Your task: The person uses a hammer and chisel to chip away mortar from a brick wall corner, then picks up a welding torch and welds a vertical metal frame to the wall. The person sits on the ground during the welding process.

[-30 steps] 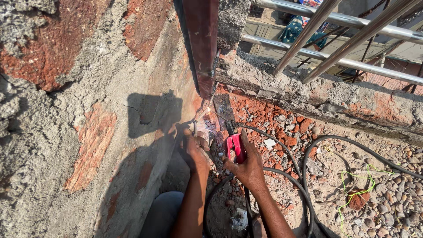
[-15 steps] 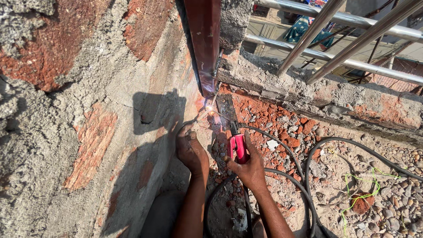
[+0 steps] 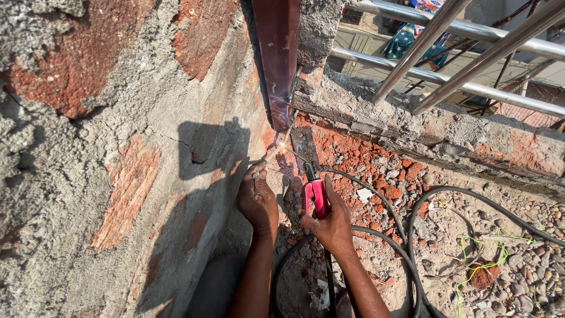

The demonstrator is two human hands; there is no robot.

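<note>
Head view shows my right hand (image 3: 332, 221) closed around a red-handled electrode holder (image 3: 315, 197), its long axis running up and slightly left from the grip. From its tip a thin rod (image 3: 292, 154) reaches the spark (image 3: 282, 150) at the foot of the dark red steel post (image 3: 278, 59). My left hand (image 3: 257, 200) rests fingers bent, empty I think, against the brick wall (image 3: 118, 165), nearer the spark.
</note>
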